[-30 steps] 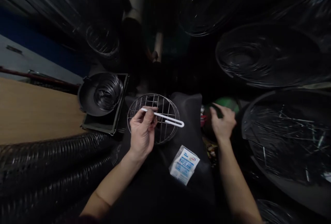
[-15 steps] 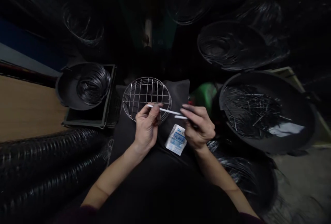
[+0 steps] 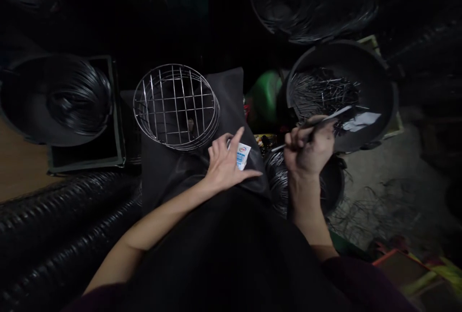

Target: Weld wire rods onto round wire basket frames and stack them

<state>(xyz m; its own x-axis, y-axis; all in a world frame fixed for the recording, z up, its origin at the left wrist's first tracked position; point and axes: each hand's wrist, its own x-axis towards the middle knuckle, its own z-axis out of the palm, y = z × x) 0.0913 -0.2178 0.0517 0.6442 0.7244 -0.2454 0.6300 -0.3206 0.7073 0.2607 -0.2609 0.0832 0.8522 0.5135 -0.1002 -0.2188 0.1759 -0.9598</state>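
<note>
Two bare hands worked above a dark sheet (image 3: 229, 93), with one slim pale rod (image 3: 339, 112), one printed packet (image 3: 244, 153) and one round wire rack (image 3: 176, 105) between and around them; several rims showed under the rack's grid, too close-set to count. Four dark basins could be made out: one at left with a single wire coil (image 3: 79, 100), and three at right, among them a middle basin (image 3: 377, 81) holding loose wire pieces (image 3: 321, 86) and a white scrap (image 3: 363, 122). The rod lay in the curled fingers of the right hand (image 3: 310, 148), which closed around it; one end stuck out past the knuckles toward the middle basin, and a thin tip showed on the opposite side, below and left of the fist. The left hand (image 3: 225, 163) held nothing, its fingers spread and thumb stretched out over part of the packet; whether they touched it could not be told. Half a second earlier, both hands had gripped the rod in front of the rack. Since then the left had let go, and the right had carried the rod off to the right, well apart from the rack.
</note>
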